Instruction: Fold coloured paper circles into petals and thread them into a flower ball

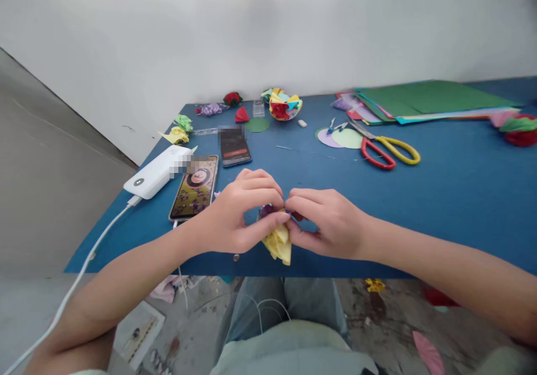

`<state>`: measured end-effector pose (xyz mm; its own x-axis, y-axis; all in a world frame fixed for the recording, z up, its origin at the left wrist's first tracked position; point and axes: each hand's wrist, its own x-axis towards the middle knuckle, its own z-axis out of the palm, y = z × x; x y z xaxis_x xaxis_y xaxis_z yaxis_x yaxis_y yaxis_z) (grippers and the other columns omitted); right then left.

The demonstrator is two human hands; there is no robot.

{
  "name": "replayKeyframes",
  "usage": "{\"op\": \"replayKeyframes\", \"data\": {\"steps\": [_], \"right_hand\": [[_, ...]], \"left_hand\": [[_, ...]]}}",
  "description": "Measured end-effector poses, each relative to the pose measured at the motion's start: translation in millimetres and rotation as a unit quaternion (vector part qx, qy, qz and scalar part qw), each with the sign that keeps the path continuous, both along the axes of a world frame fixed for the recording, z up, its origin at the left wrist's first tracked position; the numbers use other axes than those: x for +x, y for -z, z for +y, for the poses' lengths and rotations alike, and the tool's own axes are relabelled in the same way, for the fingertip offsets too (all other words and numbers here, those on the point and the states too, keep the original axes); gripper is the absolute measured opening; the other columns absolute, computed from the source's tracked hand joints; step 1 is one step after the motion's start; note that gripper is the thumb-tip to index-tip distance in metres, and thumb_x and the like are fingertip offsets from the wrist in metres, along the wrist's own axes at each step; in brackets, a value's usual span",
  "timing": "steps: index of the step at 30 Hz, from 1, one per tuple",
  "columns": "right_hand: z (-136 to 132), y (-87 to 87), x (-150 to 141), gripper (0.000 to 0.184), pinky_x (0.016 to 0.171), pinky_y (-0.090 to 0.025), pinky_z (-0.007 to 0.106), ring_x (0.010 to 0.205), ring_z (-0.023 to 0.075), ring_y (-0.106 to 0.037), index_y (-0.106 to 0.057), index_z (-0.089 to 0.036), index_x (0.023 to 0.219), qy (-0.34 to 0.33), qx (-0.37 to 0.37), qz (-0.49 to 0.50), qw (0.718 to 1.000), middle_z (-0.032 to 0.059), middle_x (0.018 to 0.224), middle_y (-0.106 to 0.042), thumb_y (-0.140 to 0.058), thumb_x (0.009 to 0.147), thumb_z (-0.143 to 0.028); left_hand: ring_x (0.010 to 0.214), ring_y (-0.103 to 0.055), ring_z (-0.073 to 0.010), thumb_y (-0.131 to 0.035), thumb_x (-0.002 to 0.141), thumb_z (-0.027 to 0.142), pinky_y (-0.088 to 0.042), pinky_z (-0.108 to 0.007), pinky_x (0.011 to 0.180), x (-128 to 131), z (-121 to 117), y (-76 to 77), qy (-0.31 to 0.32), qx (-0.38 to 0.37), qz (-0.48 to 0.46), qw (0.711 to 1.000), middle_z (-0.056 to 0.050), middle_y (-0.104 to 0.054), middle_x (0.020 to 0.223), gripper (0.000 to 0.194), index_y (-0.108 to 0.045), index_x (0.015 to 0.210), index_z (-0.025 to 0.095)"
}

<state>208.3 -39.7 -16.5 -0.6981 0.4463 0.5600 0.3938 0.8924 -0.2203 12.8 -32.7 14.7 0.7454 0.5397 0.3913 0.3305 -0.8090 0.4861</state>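
A crumpled paper flower [278,244], yellow with some dark purple at its top, is between my hands near the table's front edge. My left hand [247,210] is closed, its thumb and fingers pinching the flower's upper part. From the other side my right hand [329,221] pinches the same top edge, thumb and forefinger almost touching my left fingertips. The fingers partly hide the purple part. Left of my hands lies a phone [195,187] with a lit screen, and a second phone [235,146] lies just beyond it.
Red-and-yellow-handled scissors [384,150] lie at right beside round paper pieces [335,137]. Behind them are stacked coloured sheets [440,101]. A white power bank [157,170] with a cable is at left. Paper flowers [285,106] stand along the back of the blue table [440,207].
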Motion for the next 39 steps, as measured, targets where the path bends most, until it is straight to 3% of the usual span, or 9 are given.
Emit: {"op": "replayKeyframes", "data": {"steps": [4, 10, 15, 18, 23, 26, 29, 35, 39], "right_hand": [[0.5, 0.1, 1.8, 0.008, 0.053, -0.036, 0.020, 0.059, 0.0086, -0.042, -0.050, -0.015, 0.077, -0.016, -0.037, 0.012, 0.999, 0.0007, 0.069, -0.050, -0.044, 0.083, -0.017], [10.0, -5.6, 7.3, 0.016, 0.058, -0.038, 0.017, 0.061, 0.0063, -0.046, -0.052, -0.015, 0.072, -0.100, -0.176, 0.057, 0.978, -0.0007, 0.069, -0.054, -0.058, 0.082, -0.026], [13.0, -15.4, 10.3, 0.022, 0.052, -0.034, 0.017, 0.055, 0.0058, -0.042, -0.054, -0.014, 0.072, -0.100, -0.279, 0.035, 0.954, -0.0018, 0.062, -0.052, -0.047, 0.088, -0.027], [8.5, -14.4, 9.1, 0.027, 0.053, -0.034, 0.017, 0.055, 0.0061, -0.042, -0.052, -0.014, 0.070, -0.060, -0.230, 0.030, 0.971, -0.0015, 0.062, -0.049, -0.037, 0.091, -0.023], [3.0, -2.6, 6.6, 0.017, 0.053, -0.036, 0.016, 0.056, 0.0059, -0.048, -0.055, -0.016, 0.076, -0.002, -0.094, 0.063, 0.994, -0.0017, 0.066, -0.058, -0.059, 0.081, -0.032], [2.9, 0.2, 7.2, 0.010, 0.051, -0.037, 0.015, 0.053, 0.0052, -0.049, -0.058, -0.017, 0.076, 0.028, -0.054, 0.084, 0.995, -0.0027, 0.064, -0.060, -0.060, 0.081, -0.025], [2.9, -0.6, 8.3, 0.006, 0.053, -0.038, 0.015, 0.055, 0.0057, -0.052, -0.059, -0.017, 0.079, 0.031, -0.035, 0.083, 0.995, -0.0015, 0.068, -0.063, -0.057, 0.082, -0.021], [3.6, -0.7, 8.0, 0.016, 0.059, -0.042, 0.019, 0.066, 0.0099, -0.058, -0.057, -0.015, 0.088, 0.019, -0.041, 0.045, 0.998, 0.0034, 0.076, -0.064, -0.042, 0.090, -0.021], [4.7, 0.6, 8.7, 0.020, 0.055, -0.041, 0.020, 0.063, 0.0108, -0.056, -0.056, -0.014, 0.089, 0.011, -0.032, -0.008, 0.999, 0.0043, 0.075, -0.063, -0.037, 0.091, -0.021]], "left_hand": [[0.082, -0.052, -0.0145, -0.053, 0.080, 0.015, -0.041, -0.032, 0.082, -2.5, 0.5, -1.8, 0.027, -0.012, 0.004, 1.000, -0.005, -0.060, 0.084, 0.004, -0.056, 0.081, 0.015], [0.081, -0.052, -0.0141, -0.053, 0.080, 0.011, -0.044, -0.030, 0.080, -3.9, 2.2, -3.1, 0.063, -0.028, -0.004, 0.998, -0.006, -0.060, 0.082, 0.006, -0.057, 0.082, 0.015], [0.080, -0.051, -0.0140, -0.053, 0.080, 0.011, -0.044, -0.030, 0.079, -4.2, 0.2, -5.2, 0.051, -0.017, -0.002, 0.999, -0.006, -0.059, 0.082, 0.006, -0.056, 0.082, 0.015], [0.079, -0.050, -0.0137, -0.053, 0.080, 0.012, -0.044, -0.029, 0.077, -3.6, -0.9, -4.7, 0.024, -0.011, -0.001, 1.000, -0.006, -0.058, 0.082, 0.004, -0.055, 0.080, 0.015], [0.076, -0.048, -0.0125, -0.052, 0.081, 0.012, -0.044, -0.027, 0.073, -0.8, -2.0, 0.1, 0.005, -0.020, -0.011, 1.000, -0.005, -0.057, 0.079, 0.005, -0.054, 0.077, 0.014], [0.076, -0.048, -0.0128, -0.051, 0.081, 0.013, -0.043, -0.027, 0.071, -0.1, -2.5, 1.8, -0.013, -0.025, -0.014, 0.999, -0.005, -0.057, 0.079, 0.005, -0.054, 0.077, 0.014], [0.076, -0.048, -0.0136, -0.049, 0.083, 0.014, -0.042, -0.028, 0.070, -0.4, -2.9, 1.8, -0.023, -0.031, -0.012, 0.999, -0.006, -0.057, 0.080, 0.007, -0.053, 0.078, 0.014], [0.076, -0.046, -0.0142, -0.046, 0.084, 0.015, -0.040, -0.028, 0.069, 0.5, -3.8, 1.5, -0.032, -0.025, -0.002, 0.999, -0.005, -0.054, 0.078, 0.008, -0.049, 0.076, 0.015], [0.073, -0.043, -0.0134, -0.041, 0.085, 0.013, -0.039, -0.026, 0.067, 2.3, -3.2, 4.2, -0.016, -0.001, 0.051, 0.999, -0.004, -0.050, 0.074, 0.009, -0.047, 0.078, 0.015]]}}
